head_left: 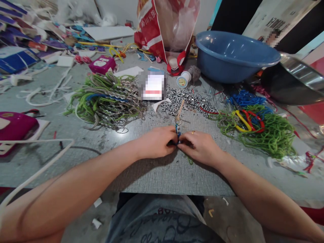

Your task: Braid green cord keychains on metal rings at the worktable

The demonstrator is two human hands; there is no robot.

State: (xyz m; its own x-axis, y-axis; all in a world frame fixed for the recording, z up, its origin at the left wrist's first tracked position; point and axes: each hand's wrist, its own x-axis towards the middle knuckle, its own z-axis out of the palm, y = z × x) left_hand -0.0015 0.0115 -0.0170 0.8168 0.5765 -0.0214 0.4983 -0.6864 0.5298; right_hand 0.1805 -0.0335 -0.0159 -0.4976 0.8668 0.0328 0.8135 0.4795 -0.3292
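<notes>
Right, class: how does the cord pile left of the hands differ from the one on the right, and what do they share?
The left green cord pile is strung with silver metal pieces; the right green cord pile is bare cord. The left pile's strands run roughly side by side; the right pile's are tangled. Red and yellow loops top the right pile, none the left. Both are mostly green, on the grey table.
</notes>
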